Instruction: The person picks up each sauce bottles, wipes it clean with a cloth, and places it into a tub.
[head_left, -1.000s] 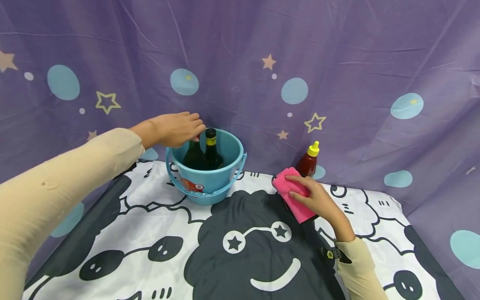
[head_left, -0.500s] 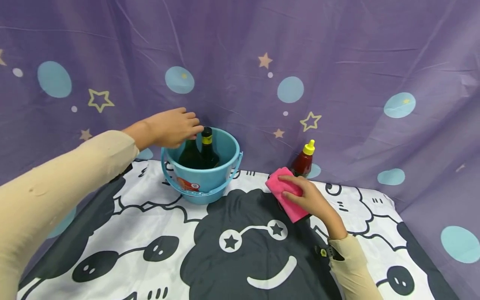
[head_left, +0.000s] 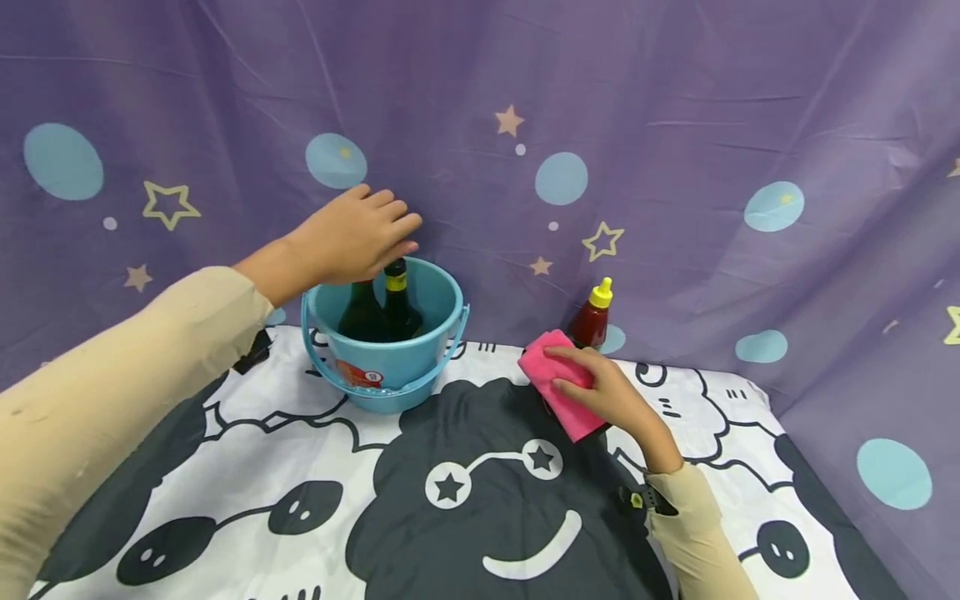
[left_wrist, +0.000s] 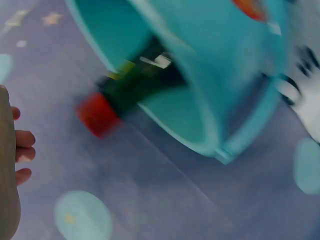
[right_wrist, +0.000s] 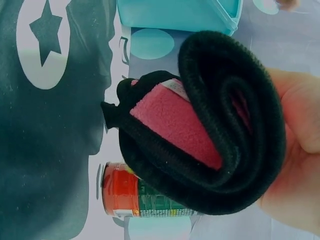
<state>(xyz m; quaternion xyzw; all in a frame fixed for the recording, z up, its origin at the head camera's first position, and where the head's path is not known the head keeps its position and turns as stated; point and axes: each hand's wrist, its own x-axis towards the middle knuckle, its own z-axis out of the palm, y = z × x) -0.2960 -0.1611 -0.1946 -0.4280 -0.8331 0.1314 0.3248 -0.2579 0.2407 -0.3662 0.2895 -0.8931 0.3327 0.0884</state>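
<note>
My left hand point(head_left: 352, 235) hovers over the light-blue bucket point(head_left: 390, 362), fingers loosely extended and holding nothing. Two dark green bottles lean inside the bucket. One has a black cap and yellow neck band point(head_left: 396, 282); in the left wrist view the other shows a red cap point(left_wrist: 98, 115), with a gap between it and my fingers point(left_wrist: 24, 142). My right hand point(head_left: 611, 392) grips a folded pink cloth point(head_left: 558, 387) at the right. The right wrist view shows the cloth's black side rolled outward point(right_wrist: 265, 130), with pink inside.
A red sauce bottle point(head_left: 590, 323) with a yellow nozzle cap stands just behind the cloth, by the purple curtain point(head_left: 450, 100). A black-and-white cartoon sheet point(head_left: 420, 567) covers the surface. The bucket's handle point(head_left: 420, 383) hangs down in front.
My left hand has let go of the red-capped bottle and lifted up from it, its fingers straightening. My right hand keeps its hold on the cloth. The head view has shifted slightly.
</note>
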